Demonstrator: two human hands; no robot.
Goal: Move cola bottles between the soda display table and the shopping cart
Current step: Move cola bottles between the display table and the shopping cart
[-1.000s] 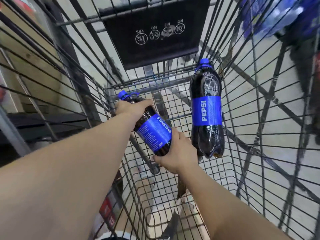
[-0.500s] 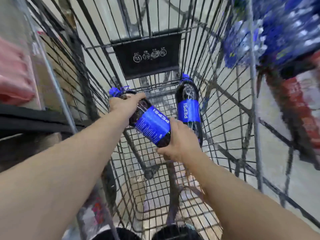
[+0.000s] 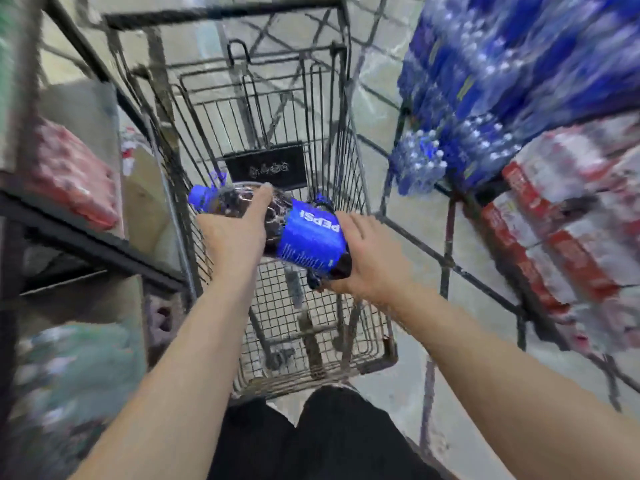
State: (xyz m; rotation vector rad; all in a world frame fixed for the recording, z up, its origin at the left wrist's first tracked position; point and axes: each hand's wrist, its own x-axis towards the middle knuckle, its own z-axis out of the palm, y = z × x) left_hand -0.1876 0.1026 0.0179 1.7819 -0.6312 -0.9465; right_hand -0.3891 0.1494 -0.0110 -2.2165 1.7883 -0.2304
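Mid-frame, above the shopping cart [image 3: 360, 216] basket, a cola bottle [image 3: 277, 230] is held in both hands. Left hand [image 3: 235, 233] grips the shoulder near the neck, fingers [image 3: 259, 202] wrapped over the dark upper body; right hand [image 3: 367, 258] cups the base end, fingers curled round the bottom. Bottle lies nearly horizontal, long axis running from upper left to lower right of the frame, blue cap [image 3: 198, 199] pointing left toward the shelf [image 3: 86, 237], base toward the right. Blue label sits mid-body, text upside down from this view. Looks full, so probably heavy and sloshy; plastic wall stiff under pressure but smooth, likely slippery at the label. Best hold judged at neck/shoulder plus base, as now. A second blue cap [image 3: 322, 199] peeks just behind the label, probably another bottle in the cart, mostly hidden. Blue shrink-wrapped packs [image 3: 485, 98] upper right, red packs [image 3: 571, 220] right, all blurred
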